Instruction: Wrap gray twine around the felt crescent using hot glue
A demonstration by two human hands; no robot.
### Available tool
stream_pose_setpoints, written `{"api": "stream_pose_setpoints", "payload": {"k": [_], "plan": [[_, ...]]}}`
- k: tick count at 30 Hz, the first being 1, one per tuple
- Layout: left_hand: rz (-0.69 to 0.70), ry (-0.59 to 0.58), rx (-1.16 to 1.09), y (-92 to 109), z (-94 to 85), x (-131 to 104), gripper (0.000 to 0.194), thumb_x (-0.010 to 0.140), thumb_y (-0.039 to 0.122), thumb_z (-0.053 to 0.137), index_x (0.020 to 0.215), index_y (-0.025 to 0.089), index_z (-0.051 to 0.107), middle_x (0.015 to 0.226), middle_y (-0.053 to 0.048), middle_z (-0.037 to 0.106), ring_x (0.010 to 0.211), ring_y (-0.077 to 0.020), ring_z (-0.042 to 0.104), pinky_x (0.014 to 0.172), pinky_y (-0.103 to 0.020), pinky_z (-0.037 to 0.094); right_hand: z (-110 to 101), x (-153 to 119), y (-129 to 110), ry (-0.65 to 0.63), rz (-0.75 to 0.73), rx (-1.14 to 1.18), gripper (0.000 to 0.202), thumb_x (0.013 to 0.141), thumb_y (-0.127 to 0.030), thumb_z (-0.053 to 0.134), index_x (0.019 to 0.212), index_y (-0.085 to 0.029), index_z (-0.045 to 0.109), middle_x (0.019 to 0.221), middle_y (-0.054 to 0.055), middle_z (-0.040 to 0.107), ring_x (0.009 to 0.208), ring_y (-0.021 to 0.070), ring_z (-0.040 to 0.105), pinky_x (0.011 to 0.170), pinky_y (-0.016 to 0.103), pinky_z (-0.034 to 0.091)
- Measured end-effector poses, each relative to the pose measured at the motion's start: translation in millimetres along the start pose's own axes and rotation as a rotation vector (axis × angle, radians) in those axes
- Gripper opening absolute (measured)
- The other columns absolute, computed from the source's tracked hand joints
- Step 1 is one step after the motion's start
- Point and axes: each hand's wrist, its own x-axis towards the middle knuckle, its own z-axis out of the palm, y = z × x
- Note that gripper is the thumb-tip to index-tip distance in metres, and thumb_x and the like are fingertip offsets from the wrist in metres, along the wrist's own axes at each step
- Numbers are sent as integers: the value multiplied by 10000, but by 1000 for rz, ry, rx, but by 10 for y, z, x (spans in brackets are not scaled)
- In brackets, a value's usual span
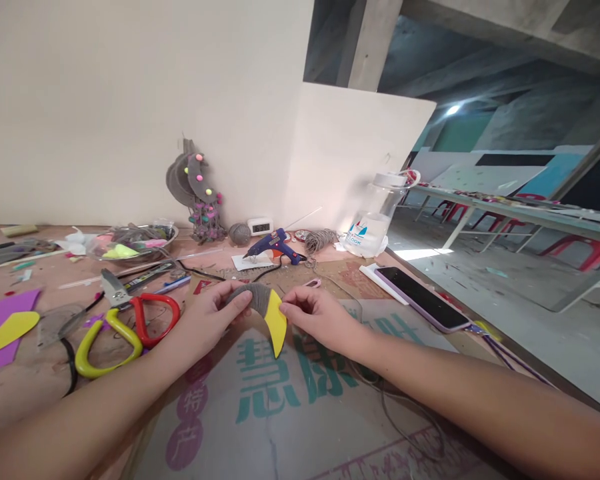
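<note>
A yellow crescent, its upper part wound with grey yarn, is held above a printed cardboard sheet. My left hand grips the wound end between thumb and fingers. At the crescent's right edge, my right hand is closed in a pinch, apparently on the yarn; its fingertips hide the exact hold. A loose strand of yarn trails over the cardboard below my right forearm. The pointed yellow tip is bare and points down.
Scissors with red and yellow handles lie left. Behind my hands are a blue glue gun, a yarn coil and a decorated grey crescent. A water bottle and phone are right; purple and yellow sheets far left.
</note>
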Motion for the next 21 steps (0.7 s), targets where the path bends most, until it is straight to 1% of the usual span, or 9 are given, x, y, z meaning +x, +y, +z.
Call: {"api": "stream_pose_setpoints", "payload": {"k": [4,8,10,12,14,15,17,19,21], "plan": [[-10,0,1,-11,-8,1,244,784,398,531,835,167,593,643,21,557,596,-117,494,535,-203,371,-11,11,10,-16,12,-8,239,827,-389,478,768,-171,556,583,-43,437,504,69,364,459,193,273],[5,-12,-61,-48,-10,18,276,775,396,552,944,180,585,688,17,582,620,-121,517,555,-208,391,-1,8,-3,-3,20,-26,254,823,-406,484,772,-169,562,567,-43,426,498,71,363,453,197,269],[11,-9,-96,-66,-5,20,279,774,399,554,945,180,585,699,11,593,615,-120,520,550,-208,391,-5,1,-27,7,9,-22,259,825,-413,482,758,-171,546,562,-45,417,492,71,364,446,198,269],[14,-11,-119,-77,4,15,256,778,401,547,885,172,592,674,13,584,594,-115,508,534,-205,379,-24,-4,-58,56,-14,21,256,830,-421,476,766,-177,516,568,-49,406,485,69,363,438,196,276],[7,-19,-137,-81,14,9,250,781,405,542,851,170,592,638,22,560,577,-110,489,524,-201,366,-54,-4,-81,140,-30,82,234,830,-423,478,829,-189,492,609,-46,428,484,68,372,428,192,292],[-1,-24,-146,-79,19,8,253,782,408,541,856,172,592,625,27,548,573,-109,481,524,-201,363,-69,-2,-85,167,-36,109,229,829,-418,483,888,-197,487,663,-35,466,485,65,384,424,192,306],[-16,-30,-145,-71,25,9,263,781,414,540,876,174,589,622,30,540,578,-108,474,533,-202,363,-87,2,-74,165,-51,153,275,829,-403,489,1039,-226,467,881,10,547,492,57,419,425,198,347],[-21,-28,-107,-57,25,14,270,776,419,545,864,167,587,607,29,534,572,-111,464,525,-202,353,-83,8,-47,107,-74,184,367,830,-392,491,1169,-274,415,1147,45,505,495,46,448,434,210,387],[-20,-28,-73,-45,17,19,278,776,425,541,854,162,585,596,29,527,566,-113,456,516,-203,344,-58,10,-23,39,-80,211,462,818,-381,511,1246,-314,354,1274,51,429,492,39,454,438,217,408]]}}
